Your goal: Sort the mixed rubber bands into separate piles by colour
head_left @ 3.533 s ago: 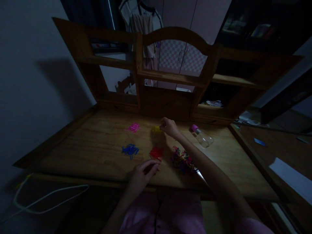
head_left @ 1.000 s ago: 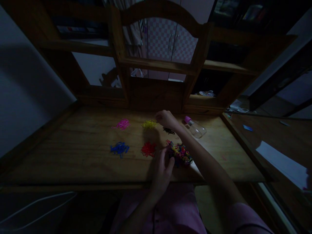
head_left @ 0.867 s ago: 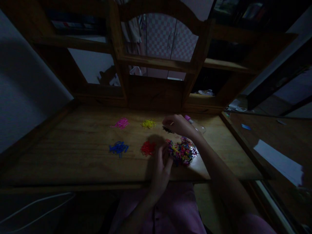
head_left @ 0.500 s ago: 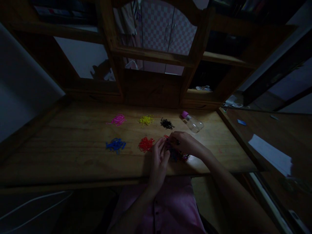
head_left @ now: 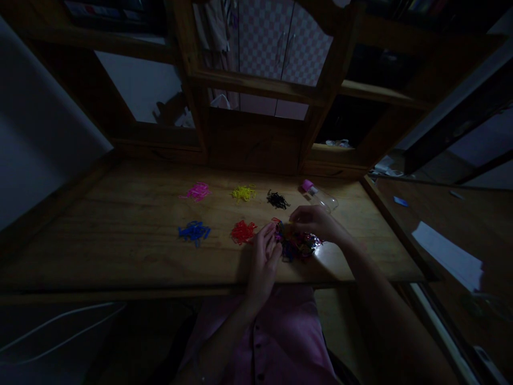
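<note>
A mixed heap of small coloured bands (head_left: 298,247) lies near the front edge of the wooden desk (head_left: 132,251). My left hand (head_left: 264,256) rests at the heap's left side with its fingers stretched onto it. Over the far side of the heap my right hand (head_left: 315,222) has its fingers curled in a pinch; what they hold is too small to make out. Sorted little piles lie to the left and behind: red (head_left: 242,231), blue (head_left: 194,232), pink (head_left: 197,191), yellow (head_left: 243,193) and black (head_left: 276,200).
A clear plastic bottle with a pink cap (head_left: 319,194) lies on its side behind my right hand. A wooden shelf unit (head_left: 256,139) rises at the back of the desk. White paper (head_left: 449,256) lies on a second surface to the right. The room is dim.
My right hand came back from the far piles to the mixed heap, where a black pile now shows. My left hand moved from the red pile to the heap's left side.
</note>
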A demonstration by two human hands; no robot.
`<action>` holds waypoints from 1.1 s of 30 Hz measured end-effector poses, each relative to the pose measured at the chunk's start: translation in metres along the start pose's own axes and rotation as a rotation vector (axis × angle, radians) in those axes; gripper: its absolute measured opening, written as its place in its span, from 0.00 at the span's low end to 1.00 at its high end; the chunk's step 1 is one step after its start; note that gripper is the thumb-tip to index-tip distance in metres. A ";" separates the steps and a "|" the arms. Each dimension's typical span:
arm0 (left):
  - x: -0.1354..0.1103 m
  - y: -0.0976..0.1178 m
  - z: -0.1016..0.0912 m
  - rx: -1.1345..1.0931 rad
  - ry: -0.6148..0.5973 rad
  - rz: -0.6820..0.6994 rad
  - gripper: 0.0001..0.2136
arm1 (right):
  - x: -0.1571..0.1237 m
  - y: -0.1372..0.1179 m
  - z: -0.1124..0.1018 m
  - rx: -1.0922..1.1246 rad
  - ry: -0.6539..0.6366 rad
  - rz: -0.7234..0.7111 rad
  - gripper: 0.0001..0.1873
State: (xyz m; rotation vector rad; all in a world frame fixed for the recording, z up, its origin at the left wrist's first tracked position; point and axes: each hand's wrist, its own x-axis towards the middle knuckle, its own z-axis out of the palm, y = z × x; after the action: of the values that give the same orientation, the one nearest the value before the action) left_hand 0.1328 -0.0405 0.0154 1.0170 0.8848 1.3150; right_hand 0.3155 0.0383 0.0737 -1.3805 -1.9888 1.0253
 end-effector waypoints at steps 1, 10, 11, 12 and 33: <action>0.000 0.000 0.000 -0.012 -0.001 -0.004 0.19 | 0.002 0.003 -0.003 0.067 0.001 0.032 0.09; 0.002 -0.001 0.001 -0.094 0.015 0.001 0.20 | 0.058 -0.008 0.010 0.412 0.001 0.140 0.07; 0.002 0.000 0.001 -0.095 0.013 0.001 0.20 | 0.070 -0.011 0.017 0.409 0.000 0.118 0.06; 0.002 0.000 0.001 -0.091 0.011 -0.001 0.20 | 0.082 -0.014 0.024 0.387 0.006 0.104 0.05; 0.047 0.029 -0.010 0.937 -0.194 0.278 0.15 | -0.052 0.016 -0.009 0.064 0.602 0.019 0.14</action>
State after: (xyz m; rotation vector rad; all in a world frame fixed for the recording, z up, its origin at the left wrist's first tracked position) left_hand 0.1170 0.0070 0.0412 2.0130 1.2715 0.9737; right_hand 0.3496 -0.0039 0.0665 -1.4588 -1.4860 0.5752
